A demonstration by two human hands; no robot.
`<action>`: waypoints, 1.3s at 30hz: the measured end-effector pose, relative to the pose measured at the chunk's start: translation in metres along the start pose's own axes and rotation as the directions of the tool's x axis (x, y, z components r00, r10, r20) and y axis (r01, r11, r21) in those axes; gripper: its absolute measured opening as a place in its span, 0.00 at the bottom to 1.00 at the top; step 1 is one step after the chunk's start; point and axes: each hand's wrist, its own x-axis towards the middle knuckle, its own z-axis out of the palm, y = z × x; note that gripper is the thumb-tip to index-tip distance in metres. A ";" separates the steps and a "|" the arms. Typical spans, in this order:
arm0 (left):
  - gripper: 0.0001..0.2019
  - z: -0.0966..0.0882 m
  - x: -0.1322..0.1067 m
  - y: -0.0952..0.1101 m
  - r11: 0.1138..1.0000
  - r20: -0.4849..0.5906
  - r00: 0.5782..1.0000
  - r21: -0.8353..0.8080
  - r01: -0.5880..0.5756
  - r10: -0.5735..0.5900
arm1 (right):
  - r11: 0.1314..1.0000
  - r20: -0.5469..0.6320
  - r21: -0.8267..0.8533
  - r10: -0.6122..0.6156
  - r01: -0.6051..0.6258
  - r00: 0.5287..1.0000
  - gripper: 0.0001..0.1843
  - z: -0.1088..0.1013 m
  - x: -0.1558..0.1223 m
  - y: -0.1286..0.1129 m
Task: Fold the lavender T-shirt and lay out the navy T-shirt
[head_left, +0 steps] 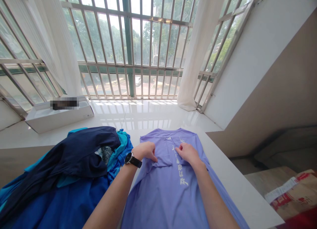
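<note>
A lavender T-shirt (163, 189) with white lettering lies flat on a white ledge (230, 176), its sides folded in toward the middle. My left hand (146, 150), with a black watch on its wrist, has its fingers curled and pinches a folded flap of the shirt. My right hand (188, 153) rests close beside it on the lettering, fingers bent and gripping the other fold. The two hands sit a short gap apart near the shirt's upper middle.
A heap of blue, navy and teal clothes (69, 176) lies to the left of the shirt. A long white box (59, 115) stands on the window sill at the back left. Barred windows and white curtains (195, 57) lie behind. A cardboard parcel (294, 192) sits lower right.
</note>
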 end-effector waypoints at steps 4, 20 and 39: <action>0.17 0.000 0.000 0.001 1.000 -0.002 1.000 -0.012 0.008 -0.008 | 1.000 -0.009 0.000 -0.010 0.010 1.000 0.13 -0.001 0.000 0.000; 0.16 0.004 -0.055 0.006 0.997 -0.155 0.985 -0.005 -0.072 0.071 | 0.974 0.008 -0.142 -0.176 0.175 0.984 0.44 0.050 -0.025 -0.066; 0.29 0.160 -0.225 0.061 0.909 -0.404 0.848 -0.369 0.192 -0.343 | 0.976 -0.070 -0.015 -0.216 0.215 0.974 0.42 0.041 -0.031 -0.067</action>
